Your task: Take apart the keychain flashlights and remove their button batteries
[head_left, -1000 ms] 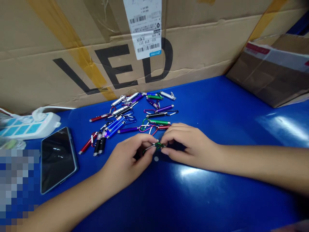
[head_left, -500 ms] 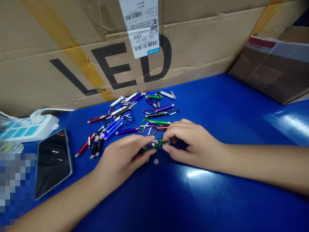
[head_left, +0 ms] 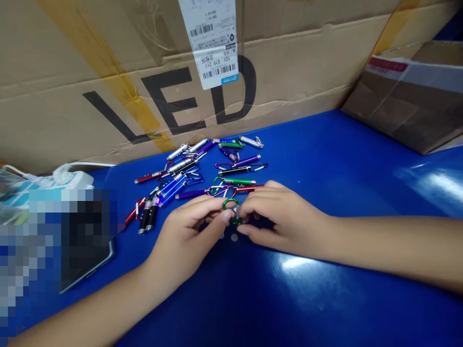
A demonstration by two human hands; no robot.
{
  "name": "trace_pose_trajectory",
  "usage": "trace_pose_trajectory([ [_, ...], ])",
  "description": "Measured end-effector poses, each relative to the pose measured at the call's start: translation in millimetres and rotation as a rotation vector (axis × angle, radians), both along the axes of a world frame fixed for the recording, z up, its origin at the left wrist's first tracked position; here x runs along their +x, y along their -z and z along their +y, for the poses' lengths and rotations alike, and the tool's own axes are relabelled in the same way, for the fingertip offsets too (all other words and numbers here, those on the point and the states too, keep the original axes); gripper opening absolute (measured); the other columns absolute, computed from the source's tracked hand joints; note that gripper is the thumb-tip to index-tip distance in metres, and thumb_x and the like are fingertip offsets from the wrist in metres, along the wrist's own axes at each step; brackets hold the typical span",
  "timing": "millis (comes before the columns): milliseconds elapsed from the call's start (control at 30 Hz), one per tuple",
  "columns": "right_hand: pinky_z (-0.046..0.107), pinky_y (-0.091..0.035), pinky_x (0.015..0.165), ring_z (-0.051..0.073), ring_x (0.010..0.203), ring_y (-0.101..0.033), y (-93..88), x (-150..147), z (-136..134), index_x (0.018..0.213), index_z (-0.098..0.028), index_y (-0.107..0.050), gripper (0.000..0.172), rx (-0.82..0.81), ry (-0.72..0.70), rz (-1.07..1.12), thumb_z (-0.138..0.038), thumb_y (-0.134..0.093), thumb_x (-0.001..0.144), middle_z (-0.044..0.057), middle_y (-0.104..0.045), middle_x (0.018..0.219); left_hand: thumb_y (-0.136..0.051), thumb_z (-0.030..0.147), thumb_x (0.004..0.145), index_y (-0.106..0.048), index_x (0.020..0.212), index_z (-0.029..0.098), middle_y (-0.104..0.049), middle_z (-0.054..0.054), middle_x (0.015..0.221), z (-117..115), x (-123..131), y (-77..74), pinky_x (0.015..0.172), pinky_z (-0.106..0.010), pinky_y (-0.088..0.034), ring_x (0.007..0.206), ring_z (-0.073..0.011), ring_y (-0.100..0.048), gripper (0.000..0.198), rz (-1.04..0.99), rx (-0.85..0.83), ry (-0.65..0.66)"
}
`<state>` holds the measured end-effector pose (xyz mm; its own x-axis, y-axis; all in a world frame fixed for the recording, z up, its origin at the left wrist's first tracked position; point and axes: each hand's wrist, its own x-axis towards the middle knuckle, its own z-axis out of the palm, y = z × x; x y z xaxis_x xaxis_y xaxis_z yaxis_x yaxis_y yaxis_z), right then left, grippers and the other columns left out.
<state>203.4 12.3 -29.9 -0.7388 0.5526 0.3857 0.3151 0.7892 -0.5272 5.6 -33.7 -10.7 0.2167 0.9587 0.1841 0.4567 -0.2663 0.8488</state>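
Between my two hands is a green carabiner (head_left: 226, 202), its loop raised over the blue table. My left hand (head_left: 191, 225) is closed, thumb and fingers pinching the carabiner's left side. The fingertips of my right hand (head_left: 285, 214) are closed at its lower right end; any small part there is mostly hidden. Two small silvery discs (head_left: 234, 237) lie just below my fingertips. Right behind the hands are a green penlight (head_left: 238, 181), a red penlight (head_left: 249, 188) and a purple penlight (head_left: 191, 193), with carabiners on their ends.
Several more penlights in silver, blue, black and red form a pile (head_left: 175, 185) at the back left. A large cardboard box (head_left: 289, 58) walls off the rear; another box (head_left: 408, 106) stands right. On the left are a phone (head_left: 92, 265) and a power strip (head_left: 81, 180).
The green carabiner has turned from lying sideways to standing more upright. My left thumb has shifted onto it, and my right fingers have moved slightly left. The view has shifted slightly.
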Motion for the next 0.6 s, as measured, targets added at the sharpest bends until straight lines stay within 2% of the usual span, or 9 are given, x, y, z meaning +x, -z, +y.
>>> trace_pose_trajectory([
  [133,0.028,-0.033,0.076,0.011,0.076,-0.060,-0.8,0.9,-0.7,0.083,-0.018,-0.062,0.017,0.001,-0.004,-0.036,-0.032,-0.055,0.091,-0.003,-0.066,0.079,-0.047,0.017,0.096,-0.066,0.099,0.023,-0.062,0.002,0.083,-3.6,-2.4,-4.2,0.068,-0.019,-0.045,0.076,-0.0092,-0.057,0.020,0.226,0.107,0.152],
  [267,0.028,-0.034,0.077,0.012,0.078,-0.060,-2.1,1.7,-1.1,0.084,-0.017,-0.062,0.021,0.000,-0.008,-0.058,-0.034,-0.053,0.093,-0.001,-0.067,0.083,-0.044,0.016,0.097,-0.060,0.095,0.020,-0.056,0.002,0.080,-6.0,-2.3,-6.1,0.065,-0.020,-0.042,0.072,-0.0095,-0.052,0.016,0.315,0.140,0.173],
  [400,0.028,-0.035,0.077,0.012,0.077,-0.060,-2.3,1.2,-0.6,0.085,-0.019,-0.062,0.020,-0.011,-0.005,-0.053,-0.033,-0.053,0.094,-0.002,-0.068,0.083,-0.044,0.018,0.097,-0.061,0.093,0.020,-0.057,0.002,0.078,-5.7,-0.5,-6.5,0.064,-0.020,-0.042,0.071,-0.0104,-0.053,0.017,0.318,0.066,0.149],
  [533,0.026,-0.037,0.073,0.011,0.072,-0.059,-2.0,1.3,-0.5,0.089,-0.020,-0.060,0.011,0.024,0.092,0.031,-0.028,-0.056,0.093,-0.003,-0.066,0.077,-0.042,0.022,0.098,-0.063,0.106,0.023,-0.063,0.003,0.081,-5.8,-0.6,-5.9,0.067,-0.022,-0.045,0.073,-0.0111,-0.059,0.022,0.254,-0.068,0.149],
  [600,0.025,-0.039,0.071,0.011,0.070,-0.059,-2.2,1.4,-0.9,0.091,-0.020,-0.060,0.008,0.040,0.130,0.063,-0.027,-0.057,0.092,-0.003,-0.065,0.075,-0.042,0.022,0.098,-0.062,0.110,0.024,-0.062,0.002,0.080,-6.5,-1.2,-6.4,0.066,-0.023,-0.045,0.072,-0.0117,-0.059,0.024,0.262,-0.064,0.154],
])
